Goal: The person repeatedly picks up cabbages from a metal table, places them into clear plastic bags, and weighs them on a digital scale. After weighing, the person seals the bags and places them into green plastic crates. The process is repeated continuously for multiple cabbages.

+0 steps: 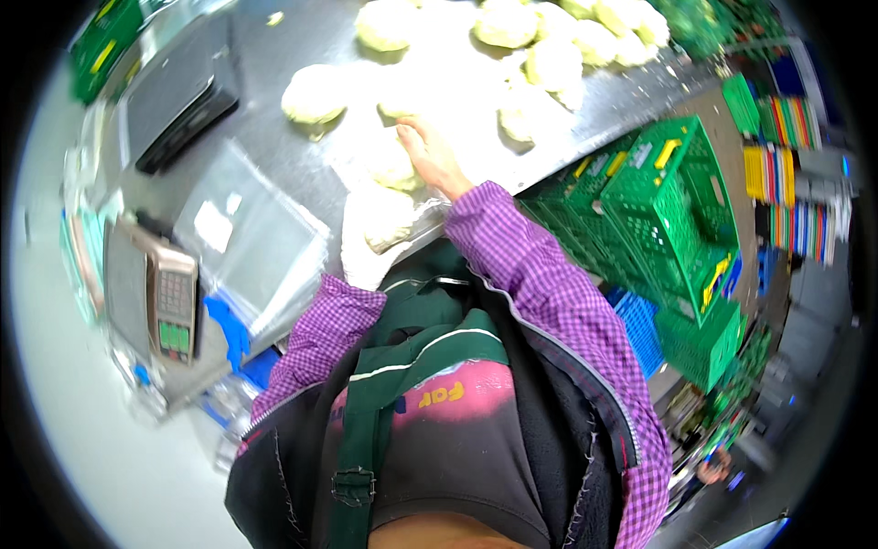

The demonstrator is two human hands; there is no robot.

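Note:
My left hand (361,252), in a white glove, cups a pale cabbage head (389,218) near the table's front edge. Just beyond it lies a second cabbage head (394,168). Clear plastic film (431,200) shows beside these two, though I cannot tell whether it wraps them. My bare right hand (432,154) reaches over the second head's right side, its thumb towards another cabbage (396,103). Glare washes out its fingers, so its grip is unclear. A separate cabbage (314,95) sits further left on the metal table (264,89).
Several more cabbages (554,63) lie at the back right. To the left are a stack of clear plastic bags (264,226), a black scale (182,89), a keypad scale (154,295) and a blue glove (230,329). Green crates (658,206) stand right of the table. A person (713,466) is far right.

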